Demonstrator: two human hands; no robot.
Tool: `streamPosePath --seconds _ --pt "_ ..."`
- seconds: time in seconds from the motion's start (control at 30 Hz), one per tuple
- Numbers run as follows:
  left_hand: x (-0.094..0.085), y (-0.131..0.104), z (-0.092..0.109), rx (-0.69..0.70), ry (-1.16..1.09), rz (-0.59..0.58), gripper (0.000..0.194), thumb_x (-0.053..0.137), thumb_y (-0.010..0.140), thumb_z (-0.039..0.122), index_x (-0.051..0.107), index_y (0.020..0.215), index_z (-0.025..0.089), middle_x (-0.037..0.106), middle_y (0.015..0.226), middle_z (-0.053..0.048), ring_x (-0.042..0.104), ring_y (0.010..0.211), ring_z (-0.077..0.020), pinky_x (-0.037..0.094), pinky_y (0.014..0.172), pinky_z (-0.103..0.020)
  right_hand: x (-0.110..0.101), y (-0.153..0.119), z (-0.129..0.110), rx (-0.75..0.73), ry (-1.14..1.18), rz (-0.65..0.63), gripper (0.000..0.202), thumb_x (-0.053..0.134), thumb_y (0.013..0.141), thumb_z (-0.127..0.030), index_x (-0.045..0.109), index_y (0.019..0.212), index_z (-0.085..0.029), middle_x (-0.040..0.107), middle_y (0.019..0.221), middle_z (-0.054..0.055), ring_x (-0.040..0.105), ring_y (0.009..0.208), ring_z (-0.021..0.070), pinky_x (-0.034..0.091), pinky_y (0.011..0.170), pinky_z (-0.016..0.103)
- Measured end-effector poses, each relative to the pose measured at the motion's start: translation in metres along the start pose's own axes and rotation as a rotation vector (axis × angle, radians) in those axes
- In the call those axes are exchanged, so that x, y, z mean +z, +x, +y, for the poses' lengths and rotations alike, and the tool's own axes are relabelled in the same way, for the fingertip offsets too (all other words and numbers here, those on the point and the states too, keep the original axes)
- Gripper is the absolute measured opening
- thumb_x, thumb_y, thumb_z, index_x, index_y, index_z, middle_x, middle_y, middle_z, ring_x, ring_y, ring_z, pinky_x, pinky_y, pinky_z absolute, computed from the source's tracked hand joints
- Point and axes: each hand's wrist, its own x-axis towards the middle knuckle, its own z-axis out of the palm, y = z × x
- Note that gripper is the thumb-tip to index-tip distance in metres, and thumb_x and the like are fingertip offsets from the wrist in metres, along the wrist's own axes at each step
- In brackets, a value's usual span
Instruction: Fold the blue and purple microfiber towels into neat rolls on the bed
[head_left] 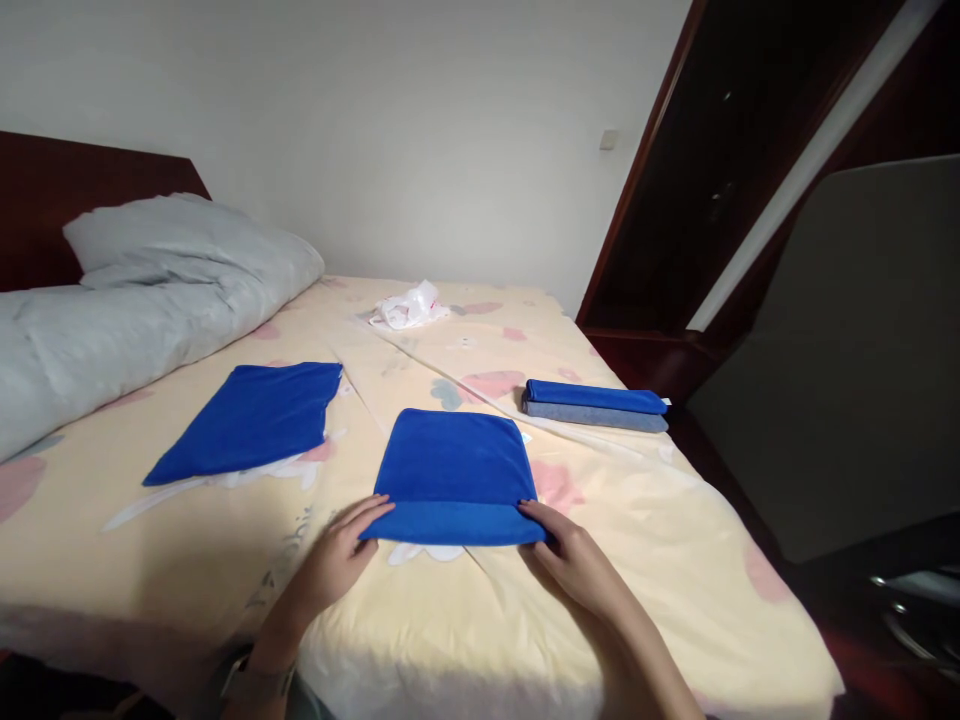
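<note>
A blue towel (454,455) lies in front of me on the bed, its near edge turned over into a lighter blue strip. My left hand (346,550) grips the left end of that strip, fingers on top and thumb at the near edge. At the other end, my right hand (570,550) holds the strip in the same way, the thumb partly tucked under it. Another blue towel (255,420) is spread flat to the left. Off to the right, a narrow folded or rolled blue towel (596,395) rests against a similar grey one (596,413).
The bed (420,640) has a pale yellow patterned sheet. A crumpled white plastic bag (412,306) sits toward the back. A grey quilt (172,270) is heaped at the left, by the dark headboard (90,170). Beyond the bed's right edge stands a large grey panel (847,370).
</note>
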Motion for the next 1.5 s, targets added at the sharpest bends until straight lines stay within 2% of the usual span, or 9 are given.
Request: streamPosePath --seconds 0.13,0.27,0.6,0.9,1.1,1.2,1.3,1.4,1.5 --pt "0.006 0.009 -0.008 -0.211 -0.250 0.168 0.043 0.051 0.094 0.037 0.054 0.134 0.021 0.067 0.124 -0.009 0.067 0.111 -0.0222 0.057 0.094 -0.035 0.004 0.008 0.009 0.115 0.276 0.141 0.043 0.057 0.089 -0.036 0.061 0.129 -0.022 0.070 0.124 0.009 0.066 0.113 0.0270 0.052 0.098 0.042" --pt "0.017 0.024 -0.012 -0.319 -0.201 0.299 0.050 0.053 0.092 0.050 0.053 0.131 0.019 0.072 0.103 -0.008 0.072 0.090 -0.0209 0.059 0.083 -0.035 0.011 0.023 0.012 0.256 0.358 0.285 0.050 0.055 0.089 -0.049 0.059 0.128 -0.018 0.074 0.113 0.013 0.071 0.104 0.0286 0.055 0.091 0.042" --pt "0.022 0.032 -0.006 -0.196 0.111 0.388 0.042 0.052 0.094 0.048 0.060 0.125 0.022 0.073 0.097 -0.008 0.071 0.087 -0.0246 0.057 0.080 -0.036 0.016 0.035 0.002 0.254 0.133 0.330 0.048 0.050 0.092 -0.049 0.054 0.131 -0.022 0.074 0.104 0.010 0.071 0.091 0.0265 0.053 0.078 0.037" --pt "0.022 0.036 0.005 -0.326 -0.390 0.487 0.042 0.060 0.088 0.050 0.063 0.114 0.016 0.074 0.102 -0.011 0.073 0.091 -0.0226 0.060 0.084 -0.035 0.007 0.027 0.003 0.216 0.153 0.334 0.044 0.051 0.091 -0.050 0.061 0.124 -0.022 0.074 0.088 0.005 0.069 0.078 0.0237 0.050 0.071 0.033" --pt "0.001 0.012 -0.004 -0.346 -0.330 0.281 0.037 0.061 0.085 0.049 0.066 0.103 0.018 0.072 0.082 -0.005 0.072 0.072 -0.0205 0.060 0.068 -0.031 -0.013 0.006 0.009 0.245 -0.095 0.120 0.031 0.051 0.090 -0.044 0.068 0.109 -0.025 0.075 0.084 0.004 0.069 0.076 0.0254 0.051 0.067 0.035" --pt "-0.007 0.006 0.003 -0.252 -0.040 0.368 0.028 0.056 0.089 0.042 0.067 0.100 0.019 0.072 0.088 -0.008 0.071 0.080 -0.0226 0.059 0.075 -0.034 -0.014 0.002 0.004 0.090 -0.299 0.261 0.029 0.049 0.091 -0.036 0.070 0.104 -0.022 0.073 0.101 0.010 0.068 0.091 0.0286 0.054 0.079 0.041" --pt "-0.005 0.014 0.023 -0.038 0.200 0.424 0.028 0.054 0.093 0.035 0.067 0.114 0.022 0.069 0.118 -0.011 0.064 0.112 -0.0273 0.051 0.100 -0.042 -0.001 0.008 -0.009 -0.160 -0.395 0.376 0.036 0.048 0.094 -0.034 0.065 0.122 -0.018 0.064 0.129 0.014 0.060 0.117 0.0304 0.049 0.099 0.047" --pt "0.006 0.027 0.038 0.156 0.322 0.170 0.046 0.056 0.094 0.037 0.054 0.139 0.028 0.051 0.148 -0.008 0.046 0.137 -0.0287 0.037 0.115 -0.048 0.021 0.017 -0.021 -0.309 -0.469 0.240 0.052 0.052 0.093 -0.033 0.051 0.142 -0.019 0.047 0.151 0.012 0.043 0.138 0.0311 0.038 0.113 0.051" --pt "0.016 0.033 0.032 0.174 0.352 -0.020 0.061 0.056 0.093 0.039 0.038 0.151 0.031 0.039 0.157 -0.005 0.037 0.144 -0.0276 0.029 0.120 -0.051 0.038 0.023 -0.020 -0.309 -0.514 0.102 0.061 0.052 0.089 -0.026 0.043 0.149 -0.019 0.044 0.154 0.009 0.039 0.143 0.0293 0.032 0.118 0.052"
